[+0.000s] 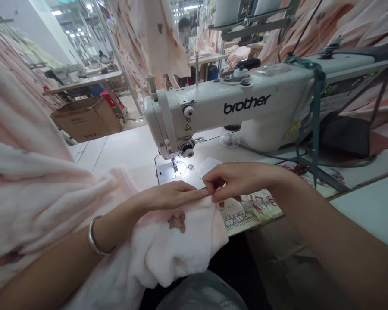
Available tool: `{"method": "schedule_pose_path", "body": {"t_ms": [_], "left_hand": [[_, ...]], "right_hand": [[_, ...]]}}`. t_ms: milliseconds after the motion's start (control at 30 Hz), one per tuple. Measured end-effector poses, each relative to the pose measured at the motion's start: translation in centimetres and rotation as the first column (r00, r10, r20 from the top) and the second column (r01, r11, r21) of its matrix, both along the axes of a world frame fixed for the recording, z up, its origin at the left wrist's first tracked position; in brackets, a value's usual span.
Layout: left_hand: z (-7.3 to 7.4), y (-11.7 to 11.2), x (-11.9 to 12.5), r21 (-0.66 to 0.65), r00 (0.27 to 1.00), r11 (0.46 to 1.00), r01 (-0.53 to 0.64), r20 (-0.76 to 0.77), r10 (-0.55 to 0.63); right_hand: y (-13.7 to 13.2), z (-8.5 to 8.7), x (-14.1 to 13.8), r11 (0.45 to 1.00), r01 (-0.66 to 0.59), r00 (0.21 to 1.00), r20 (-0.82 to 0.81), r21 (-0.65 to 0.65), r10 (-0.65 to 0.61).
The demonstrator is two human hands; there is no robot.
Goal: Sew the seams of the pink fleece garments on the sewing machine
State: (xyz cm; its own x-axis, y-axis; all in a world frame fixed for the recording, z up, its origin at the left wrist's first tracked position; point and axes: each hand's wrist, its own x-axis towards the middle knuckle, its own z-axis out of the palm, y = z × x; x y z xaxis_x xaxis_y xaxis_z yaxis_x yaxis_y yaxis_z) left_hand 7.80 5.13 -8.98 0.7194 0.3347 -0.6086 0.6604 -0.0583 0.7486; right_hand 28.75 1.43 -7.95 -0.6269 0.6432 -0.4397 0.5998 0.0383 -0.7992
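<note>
Pale pink fleece fabric (194,241) with a brown bear print drapes over the table's front edge and my lap. My left hand (171,196) lies flat along its upper edge, fingers stretched to the right, thumb hidden. Beside those fingertips, my right hand (228,181) is closed in a pinch at the fabric's edge. A small dark sliver shows between the hands; I cannot make out what it is. Just beyond them stands a white sewing machine (207,103), its lit presser foot (175,165) over the needle plate (165,172), apart from the fabric.
More pink fleece (26,185) is heaped at the left. A printed ruler strip (239,217) runs along the table's front edge. A small clear dish (229,140) sits beneath the machine arm. Behind are a cardboard box (87,120), hanging fabric (168,38) and a person farther back.
</note>
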Motion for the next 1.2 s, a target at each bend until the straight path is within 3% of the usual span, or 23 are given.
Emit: {"method": "schedule_pose_path", "body": {"t_ms": [200, 333, 400, 600, 800, 1000, 1200], "left_hand": [[0.6, -0.7, 0.1, -0.005, 0.999, 0.999, -0.032, 0.027, 0.032], [1.2, -1.8, 0.3, 0.243, 0.998, 0.969, -0.053, -0.004, 0.056], [1.4, -2.2, 0.3, 0.3, 0.998, 0.953, -0.052, -0.003, 0.055], [1.3, -2.8, 0.1, 0.084, 0.988, 0.985, -0.149, 0.044, 0.146], [0.1, -2.9, -0.8, -0.144, 0.957, 0.952, -0.271, 0.068, 0.282], [0.2, -3.7, -1.9, 0.112, 0.942, 0.936, -0.334, 0.031, 0.333], [1.0, -3.3, -2.5, 0.146, 0.94, 0.929, -0.341, 0.036, 0.339]], "right_hand": [[0.0, -0.2, 0.8, 0.999, 0.053, 0.996, -0.067, -0.004, -0.053], [-0.4, -0.1, 0.9, 0.997, 0.081, 0.992, -0.093, 0.017, -0.079], [-0.7, -0.1, 0.9, 0.995, 0.097, 0.99, -0.108, 0.04, -0.092], [-1.7, -0.3, 0.7, 0.976, 0.162, 0.978, -0.156, 0.143, -0.139], [-2.1, -0.4, 0.2, 0.966, 0.168, 0.978, -0.155, 0.197, -0.138], [-2.2, -0.3, -0.5, 0.962, 0.199, 0.97, -0.179, 0.186, -0.166], [-2.6, -0.2, -1.9, 0.96, 0.262, 0.96, -0.133, 0.1, -0.248]]}}
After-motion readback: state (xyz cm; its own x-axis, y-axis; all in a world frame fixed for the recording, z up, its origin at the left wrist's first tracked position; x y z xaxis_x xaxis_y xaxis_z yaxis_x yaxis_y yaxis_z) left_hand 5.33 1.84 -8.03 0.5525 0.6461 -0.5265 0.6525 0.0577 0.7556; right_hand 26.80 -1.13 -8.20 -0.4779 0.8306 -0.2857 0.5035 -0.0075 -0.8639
